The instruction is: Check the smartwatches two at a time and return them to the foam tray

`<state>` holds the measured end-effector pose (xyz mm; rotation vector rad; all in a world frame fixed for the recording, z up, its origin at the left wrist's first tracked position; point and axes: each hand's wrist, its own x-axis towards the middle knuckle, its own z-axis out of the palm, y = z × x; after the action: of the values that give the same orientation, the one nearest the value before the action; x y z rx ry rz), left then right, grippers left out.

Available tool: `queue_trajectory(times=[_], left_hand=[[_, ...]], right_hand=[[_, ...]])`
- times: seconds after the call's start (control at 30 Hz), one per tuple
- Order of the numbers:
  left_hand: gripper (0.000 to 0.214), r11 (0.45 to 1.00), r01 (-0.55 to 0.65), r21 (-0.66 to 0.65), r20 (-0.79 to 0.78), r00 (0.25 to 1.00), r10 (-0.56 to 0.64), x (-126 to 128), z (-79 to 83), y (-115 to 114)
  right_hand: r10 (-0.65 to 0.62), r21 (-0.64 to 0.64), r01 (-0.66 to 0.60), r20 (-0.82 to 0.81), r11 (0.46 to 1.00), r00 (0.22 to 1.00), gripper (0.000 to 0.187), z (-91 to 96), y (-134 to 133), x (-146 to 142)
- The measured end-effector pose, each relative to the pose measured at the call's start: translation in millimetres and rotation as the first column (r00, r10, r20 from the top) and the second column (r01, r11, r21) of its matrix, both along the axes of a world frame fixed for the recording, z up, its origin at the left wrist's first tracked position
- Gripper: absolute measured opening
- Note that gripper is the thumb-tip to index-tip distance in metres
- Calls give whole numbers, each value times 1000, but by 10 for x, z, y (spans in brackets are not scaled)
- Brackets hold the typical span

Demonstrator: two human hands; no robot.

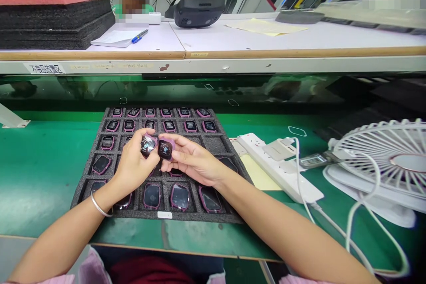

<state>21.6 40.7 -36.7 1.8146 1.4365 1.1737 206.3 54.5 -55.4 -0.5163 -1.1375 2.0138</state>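
A black foam tray [213, 144] with square pockets lies on the green mat. Several pink-edged watch bodies with dark screens sit in its pockets. My left hand [133, 166] is closed around one watch body [147, 144], held above the tray's middle. My right hand [193, 159] pinches a second watch body [165, 148] right beside the first, the two almost touching. A silver bangle [100, 206] circles my left wrist. Some pockets under my hands are hidden.
A white power strip [266, 164] with plugs and cables lies right of the tray. A white desk fan [386, 159] stands at the far right. A raised shelf behind carries stacked foam [53, 13], a notebook with pen [116, 37], a dark headset [198, 11], papers. People sit beyond it.
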Motion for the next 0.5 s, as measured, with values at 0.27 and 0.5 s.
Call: queue_trajectory(times=[0.27,0.5], left_hand=[[39,1000,2,-20,68,998,0,-8,-20,0],[40,1000,-4,-31,123,992,7,3,-35,10]], right_hand=[[-38,-40,37,-28,999,999,48,13,7,1],[-55,-60,52,-48,997,997,44,39,3,5]])
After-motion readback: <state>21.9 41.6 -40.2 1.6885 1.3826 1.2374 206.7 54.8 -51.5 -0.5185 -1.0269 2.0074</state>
